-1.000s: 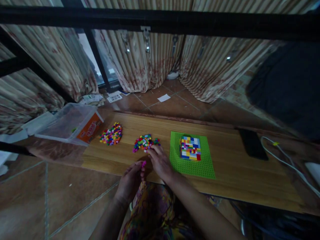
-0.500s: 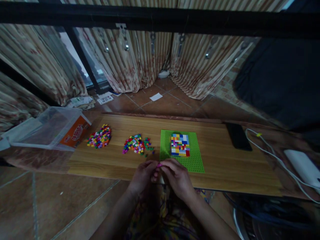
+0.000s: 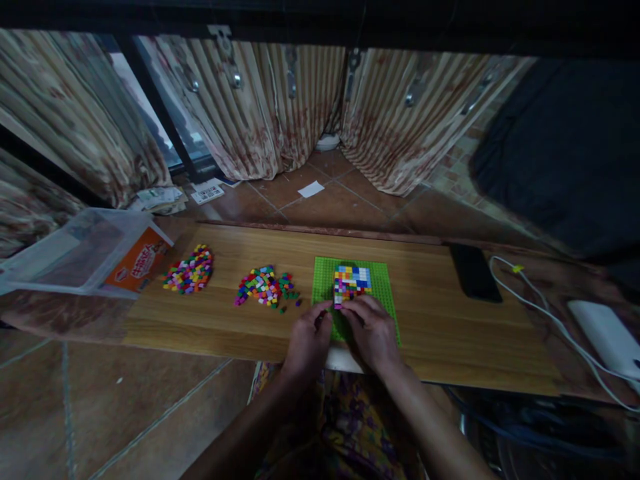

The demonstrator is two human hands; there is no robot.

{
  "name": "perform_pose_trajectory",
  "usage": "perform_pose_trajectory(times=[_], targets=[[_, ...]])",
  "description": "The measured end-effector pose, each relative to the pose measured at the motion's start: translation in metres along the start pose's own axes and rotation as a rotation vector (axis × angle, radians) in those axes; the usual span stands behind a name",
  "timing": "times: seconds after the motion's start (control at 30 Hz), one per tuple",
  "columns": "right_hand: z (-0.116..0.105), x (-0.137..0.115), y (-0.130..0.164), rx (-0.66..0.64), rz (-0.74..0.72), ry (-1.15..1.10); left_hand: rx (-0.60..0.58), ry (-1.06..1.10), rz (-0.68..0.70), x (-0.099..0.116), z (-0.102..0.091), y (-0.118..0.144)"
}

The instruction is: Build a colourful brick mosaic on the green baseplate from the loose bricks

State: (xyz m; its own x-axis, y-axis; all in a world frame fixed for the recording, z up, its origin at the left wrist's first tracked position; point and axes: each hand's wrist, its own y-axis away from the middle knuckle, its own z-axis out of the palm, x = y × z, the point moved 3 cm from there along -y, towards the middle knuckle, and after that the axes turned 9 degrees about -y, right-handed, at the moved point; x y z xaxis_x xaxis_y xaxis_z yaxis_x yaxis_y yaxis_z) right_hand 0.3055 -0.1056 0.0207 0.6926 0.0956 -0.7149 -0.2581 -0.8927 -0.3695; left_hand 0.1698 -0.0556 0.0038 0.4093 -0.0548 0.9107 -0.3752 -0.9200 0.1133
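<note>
A block of small multicoloured bricks sits on a green baseplate, which lies flat near the middle of a long wooden board. Both hands rest on the plate's near half. The right hand lies palm down with its fingertips touching the near edge of the brick block; the light is dim, so whether they pinch a loose brick cannot be told. The left hand sits just beside it at the plate's left edge, fingers curled loosely, and what it holds, if anything, is hidden.

Left of the plate lies a heap of loose bricks, and farther left a second heap. Beyond that a clear plastic tub lies tipped, bearing an orange label whose red writing is too small to read. A dark phone lies on the board to the right, beside a white cable. Striped curtains hang behind.
</note>
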Motion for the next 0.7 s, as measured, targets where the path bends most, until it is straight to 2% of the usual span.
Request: perform_pose_trajectory(times=[0.2, 0.3, 0.53, 0.7], targets=[[0.000, -0.001, 0.000, 0.083, 0.077, -0.105, -0.006, -0.203, 0.101, 0.006, 0.003, 0.008], [0.000, 0.000, 0.000, 0.104, 0.070, -0.121, -0.024, -0.292, 0.115, 0.008, 0.004, 0.008], [0.005, -0.002, 0.010, 0.053, -0.051, 0.088, -0.044, -0.528, 0.143, 0.008, 0.009, 0.011], [0.008, -0.001, 0.017, 0.043, -0.104, 0.176, -0.079, -0.587, 0.146, 0.009, 0.011, 0.012]])
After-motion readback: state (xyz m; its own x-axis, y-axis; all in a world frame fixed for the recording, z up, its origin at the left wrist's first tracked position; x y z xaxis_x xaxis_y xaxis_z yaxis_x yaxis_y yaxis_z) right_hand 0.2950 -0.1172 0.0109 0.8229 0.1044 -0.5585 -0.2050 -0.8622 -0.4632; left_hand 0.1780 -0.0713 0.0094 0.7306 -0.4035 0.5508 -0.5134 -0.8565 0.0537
